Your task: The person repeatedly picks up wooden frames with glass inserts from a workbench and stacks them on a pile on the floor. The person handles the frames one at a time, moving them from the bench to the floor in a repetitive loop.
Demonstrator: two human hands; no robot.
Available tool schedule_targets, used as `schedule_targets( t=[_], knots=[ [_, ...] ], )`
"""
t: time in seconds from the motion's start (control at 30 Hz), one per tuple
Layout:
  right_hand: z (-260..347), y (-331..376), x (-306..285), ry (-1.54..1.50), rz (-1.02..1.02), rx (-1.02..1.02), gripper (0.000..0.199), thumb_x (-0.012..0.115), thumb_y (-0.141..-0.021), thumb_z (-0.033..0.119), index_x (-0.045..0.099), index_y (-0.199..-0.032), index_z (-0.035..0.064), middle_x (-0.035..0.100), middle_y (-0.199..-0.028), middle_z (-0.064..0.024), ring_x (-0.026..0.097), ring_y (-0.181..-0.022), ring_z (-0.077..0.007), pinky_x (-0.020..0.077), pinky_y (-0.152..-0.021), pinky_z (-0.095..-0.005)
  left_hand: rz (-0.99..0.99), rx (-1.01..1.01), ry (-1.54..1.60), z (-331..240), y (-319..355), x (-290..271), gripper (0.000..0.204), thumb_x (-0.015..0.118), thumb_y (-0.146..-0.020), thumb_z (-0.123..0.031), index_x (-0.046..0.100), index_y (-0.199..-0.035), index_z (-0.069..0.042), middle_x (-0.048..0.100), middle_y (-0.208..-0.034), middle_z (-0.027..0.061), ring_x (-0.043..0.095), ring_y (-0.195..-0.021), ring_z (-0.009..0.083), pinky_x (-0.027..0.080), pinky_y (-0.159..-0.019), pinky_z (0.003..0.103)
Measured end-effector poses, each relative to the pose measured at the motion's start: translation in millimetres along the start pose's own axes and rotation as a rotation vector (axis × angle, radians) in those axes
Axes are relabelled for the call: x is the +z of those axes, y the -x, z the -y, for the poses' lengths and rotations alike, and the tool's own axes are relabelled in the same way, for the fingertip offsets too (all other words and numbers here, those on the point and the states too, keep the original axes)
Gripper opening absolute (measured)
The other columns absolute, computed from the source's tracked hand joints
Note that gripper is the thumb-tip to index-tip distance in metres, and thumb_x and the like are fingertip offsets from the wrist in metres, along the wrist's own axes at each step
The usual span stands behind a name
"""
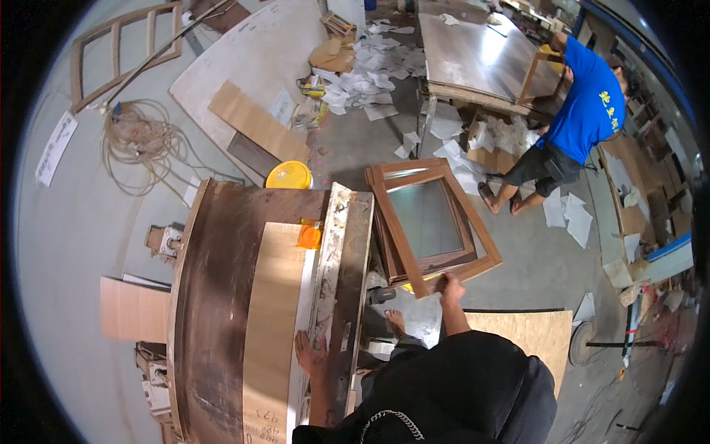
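Note:
My right hand grips the near edge of a brown wooden frame, its fingers curled around the wood. This frame lies tilted on top of a stack of similar frames, and a greyish pane shows through the opening. To the left, my left hand lies with fingers stretched out on the white edge strip of a long dark workbench. Beside that hand runs a pale wooden board with handwriting on it. An orange packet sits at the board's far end.
A yellow-lidded bucket stands behind the bench. Papers litter the floor ahead. At the far right a person in a blue shirt holds another frame at a large table. A plywood sheet lies at my right.

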State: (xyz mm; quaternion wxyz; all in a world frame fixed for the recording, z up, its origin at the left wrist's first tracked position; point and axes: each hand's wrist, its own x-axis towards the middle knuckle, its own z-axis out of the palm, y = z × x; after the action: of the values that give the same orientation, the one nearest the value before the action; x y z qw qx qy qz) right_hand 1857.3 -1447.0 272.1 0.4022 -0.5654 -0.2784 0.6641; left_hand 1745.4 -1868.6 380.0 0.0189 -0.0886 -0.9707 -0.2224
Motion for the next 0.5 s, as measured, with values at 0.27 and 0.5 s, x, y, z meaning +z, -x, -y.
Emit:
schedule_targets(
  t=[0.27, 0.5],
  knots=[
    [208.3, 82.9, 55.3, -0.304, 0.325, -0.192, 0.012, 0.060, -0.072, 0.002, 0.055, -0.083, -0.0008, 0.053, -0.076, -0.0074, 0.057, -0.067, -0.0227, 0.0507, -0.061, -0.0356, 0.099, 0.010, 0.681, 41.3, -6.7, -6.7, 0.055, 0.063, -0.090, -0.031, 0.048, -0.131, 0.002, 0.053, -0.130, 0.0214, 0.052, -0.119, 0.0317, 0.042, -0.097, 0.038],
    [392.1, 273.2, 85.1, 0.942, 0.454, -0.798, 0.035, 0.062, -0.070, 0.011, 0.058, -0.098, -0.0092, 0.062, -0.084, -0.0163, 0.058, -0.065, -0.0224, 0.0459, -0.058, -0.0366, 0.207, 0.045, 1.071, 73.1, -9.3, -101.2, 0.046, 0.053, -0.097, -0.027, 0.045, -0.131, 0.003, 0.059, -0.113, 0.0137, 0.057, -0.108, 0.0232, 0.045, -0.092, 0.033]
  ],
)
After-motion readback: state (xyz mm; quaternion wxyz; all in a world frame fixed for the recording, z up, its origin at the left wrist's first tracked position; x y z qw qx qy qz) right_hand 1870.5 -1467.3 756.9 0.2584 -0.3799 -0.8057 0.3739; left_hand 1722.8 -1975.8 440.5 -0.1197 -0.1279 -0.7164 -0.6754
